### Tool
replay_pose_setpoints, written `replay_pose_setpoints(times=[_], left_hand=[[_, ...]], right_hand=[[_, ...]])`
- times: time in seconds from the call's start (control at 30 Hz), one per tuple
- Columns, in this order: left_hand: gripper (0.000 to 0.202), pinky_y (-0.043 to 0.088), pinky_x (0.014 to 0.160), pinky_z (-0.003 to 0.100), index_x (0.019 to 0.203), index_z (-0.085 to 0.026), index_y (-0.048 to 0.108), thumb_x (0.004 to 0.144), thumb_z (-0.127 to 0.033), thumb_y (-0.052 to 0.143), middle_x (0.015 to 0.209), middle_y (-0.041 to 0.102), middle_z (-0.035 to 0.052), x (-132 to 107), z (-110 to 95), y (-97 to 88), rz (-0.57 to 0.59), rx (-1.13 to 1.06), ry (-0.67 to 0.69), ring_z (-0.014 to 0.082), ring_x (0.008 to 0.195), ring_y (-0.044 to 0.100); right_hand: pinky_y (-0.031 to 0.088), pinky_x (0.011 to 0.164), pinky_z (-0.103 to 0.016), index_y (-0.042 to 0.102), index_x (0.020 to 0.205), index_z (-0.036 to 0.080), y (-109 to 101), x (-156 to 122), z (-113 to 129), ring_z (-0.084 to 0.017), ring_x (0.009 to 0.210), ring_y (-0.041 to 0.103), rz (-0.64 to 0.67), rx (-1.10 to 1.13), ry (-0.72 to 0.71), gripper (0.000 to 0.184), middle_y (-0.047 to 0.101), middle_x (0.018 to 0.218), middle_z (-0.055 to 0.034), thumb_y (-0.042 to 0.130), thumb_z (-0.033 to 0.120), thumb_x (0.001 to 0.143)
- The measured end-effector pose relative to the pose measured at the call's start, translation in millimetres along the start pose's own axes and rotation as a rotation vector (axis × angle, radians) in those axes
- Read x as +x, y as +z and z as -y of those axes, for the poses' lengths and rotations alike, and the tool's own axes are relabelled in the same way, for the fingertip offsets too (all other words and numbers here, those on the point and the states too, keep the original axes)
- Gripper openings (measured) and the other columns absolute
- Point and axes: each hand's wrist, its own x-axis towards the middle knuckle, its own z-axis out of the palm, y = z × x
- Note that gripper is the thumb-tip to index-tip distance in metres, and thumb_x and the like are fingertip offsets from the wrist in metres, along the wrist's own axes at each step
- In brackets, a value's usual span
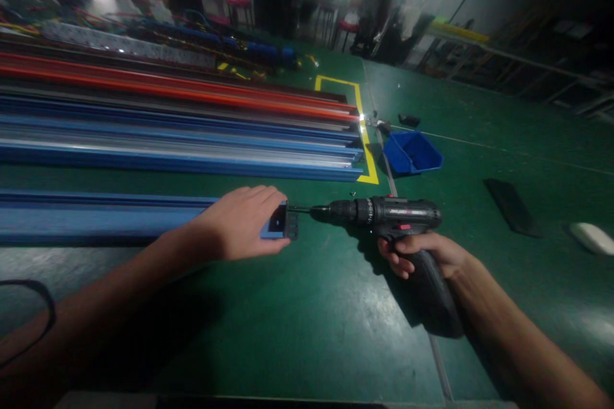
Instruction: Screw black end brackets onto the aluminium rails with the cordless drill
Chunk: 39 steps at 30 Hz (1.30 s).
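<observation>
My left hand (pixel 247 220) wraps over the right end of a long blue metal profile (pixel 115 220) lying on the green surface. A black end cap (pixel 291 225) sits at that end, just past my fingertips. My right hand (pixel 417 252) grips the handle of a black cordless drill (pixel 400 211), which points left. Its long bit (pixel 307 209) reaches to the end cap's upper part; whether a screw is on the tip is too small to tell. The palm side of my left hand is hidden.
Behind lie several blue profiles (pixel 192 147) and orange ones (pixel 192 86), ending near yellow floor tape (pixel 371 166). A blue bin (pixel 415 152) stands right of them. Farther right are a flat black piece (pixel 511 206) and a whitish oval object (pixel 593 238). People and stools are blurred at the back.
</observation>
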Motion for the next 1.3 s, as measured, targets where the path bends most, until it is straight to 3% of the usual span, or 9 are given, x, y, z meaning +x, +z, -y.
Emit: replay_pose_setpoints(times=[1.3], left_hand=[[0.058,0.048,0.092,0.043,0.127,-0.015,0.058,0.088,-0.058,0.060,0.119,0.068,0.0151,-0.4,-0.2,0.8,-0.006,0.017,0.000,0.0321,0.107,0.065]], right_hand=[[0.062,0.068,-0.025,0.074,0.108,0.003,-3.5,-0.2,-2.5,-0.009,0.064,0.064,0.030,-0.014,-0.020,0.023,0.072,0.089,-0.0089,0.071,0.015,0.089]])
